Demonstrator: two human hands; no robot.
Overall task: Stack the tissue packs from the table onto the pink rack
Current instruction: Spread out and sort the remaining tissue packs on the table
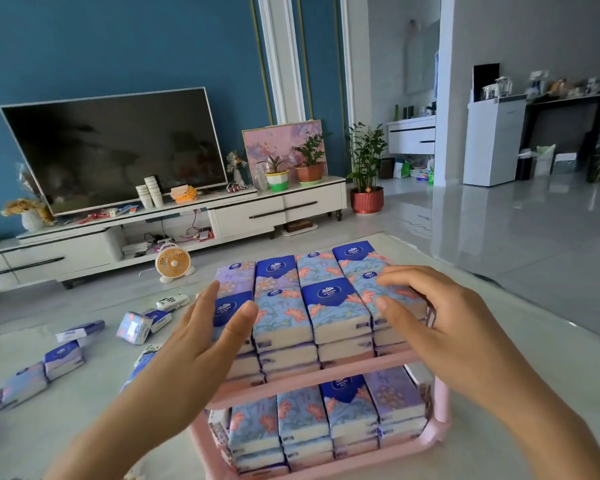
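Two-tier pink rack, lower centre, full of tissue packs. Left hand flat against stack's left side; right hand spread on top-right packs. Loose packs on table, left.

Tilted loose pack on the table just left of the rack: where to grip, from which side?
Probably pinch the tilted pack across its two long sides, coming from above-left. Its broad face is turned up, and another pack lies against its far right edge, so that side looks blocked. The left hand, now flat against the rack's top stack, is nearest.
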